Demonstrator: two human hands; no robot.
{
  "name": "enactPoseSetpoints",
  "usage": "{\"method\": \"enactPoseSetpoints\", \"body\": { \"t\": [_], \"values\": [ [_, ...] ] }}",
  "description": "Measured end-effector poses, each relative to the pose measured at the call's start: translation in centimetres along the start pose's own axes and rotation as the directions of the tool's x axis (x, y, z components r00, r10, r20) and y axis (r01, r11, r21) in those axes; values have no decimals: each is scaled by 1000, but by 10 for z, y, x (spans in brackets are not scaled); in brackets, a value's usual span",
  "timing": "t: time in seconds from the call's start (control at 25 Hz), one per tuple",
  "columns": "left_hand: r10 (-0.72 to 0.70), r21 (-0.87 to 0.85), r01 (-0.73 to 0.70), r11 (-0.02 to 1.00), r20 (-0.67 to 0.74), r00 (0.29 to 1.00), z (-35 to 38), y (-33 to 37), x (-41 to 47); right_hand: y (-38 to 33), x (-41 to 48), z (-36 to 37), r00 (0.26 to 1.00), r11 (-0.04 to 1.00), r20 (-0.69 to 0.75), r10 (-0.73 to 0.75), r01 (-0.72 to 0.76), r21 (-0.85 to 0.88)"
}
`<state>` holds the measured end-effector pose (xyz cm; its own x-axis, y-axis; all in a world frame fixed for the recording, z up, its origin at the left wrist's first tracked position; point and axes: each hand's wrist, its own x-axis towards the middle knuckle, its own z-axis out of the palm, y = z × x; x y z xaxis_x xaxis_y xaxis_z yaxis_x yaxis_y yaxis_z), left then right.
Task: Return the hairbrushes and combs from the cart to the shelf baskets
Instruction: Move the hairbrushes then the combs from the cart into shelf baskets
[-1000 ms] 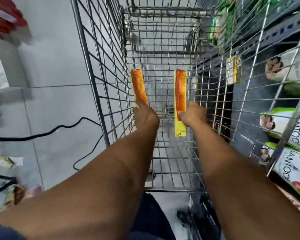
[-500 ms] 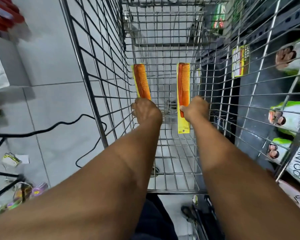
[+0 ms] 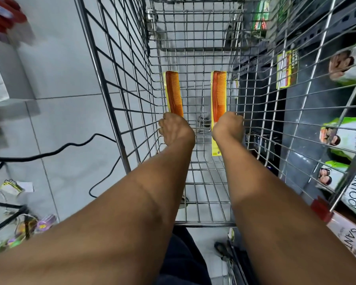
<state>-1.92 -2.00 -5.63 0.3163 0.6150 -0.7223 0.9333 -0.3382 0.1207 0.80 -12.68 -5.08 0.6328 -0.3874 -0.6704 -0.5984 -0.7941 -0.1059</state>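
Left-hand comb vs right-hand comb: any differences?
The left comb leans slightly, top tipped left; the right comb stands straight. The right comb's yellow card hangs below the right hand; the left comb's card is hidden below the left hand. Both are orange, carded, held inside the cart.

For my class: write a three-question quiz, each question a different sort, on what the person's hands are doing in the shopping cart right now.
1. True or false: the left hand is empty.
2. The right hand grips: A) a hairbrush B) an orange comb on a yellow card C) a bottle.
3. Fill in: both hands are inside the wire ____.

Key:
1. False; it grips the left orange comb.
2. B, the right orange comb.
3. Cart.
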Motion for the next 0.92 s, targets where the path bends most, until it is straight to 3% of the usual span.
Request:
{"method": "enactPoseSetpoints", "body": {
  "t": [0.12,0.24,0.36,0.48,0.68,0.92],
  "values": [
    [-23,-67,23,997,11,1000,1,-3,2,-3,-5,3,1000,998,-12,-16,15,-56],
    [-27,-102,32,994,45,999,-1,-3,-1,-9,-10,9,994,992,-93,54,-64,-106],
    [-31,-101,36,994,53,998,-3,-3,-5,-12,-13,12,997,988,-72,18,-29,-151],
    [-17,-96,22,995,51,999,-2,-5,-4,-11,-10,16,994,995,-96,46,-54,-85],
    [-6,-88,10,996,46,999,-2,-8,-5,-9,-9,16,989,989,-7,149,-149,24],
    [-19,-136,29,990,77,997,-8,-5,-9,-2,-11,8,995,996,56,85,-84,-17]
  ]
}}
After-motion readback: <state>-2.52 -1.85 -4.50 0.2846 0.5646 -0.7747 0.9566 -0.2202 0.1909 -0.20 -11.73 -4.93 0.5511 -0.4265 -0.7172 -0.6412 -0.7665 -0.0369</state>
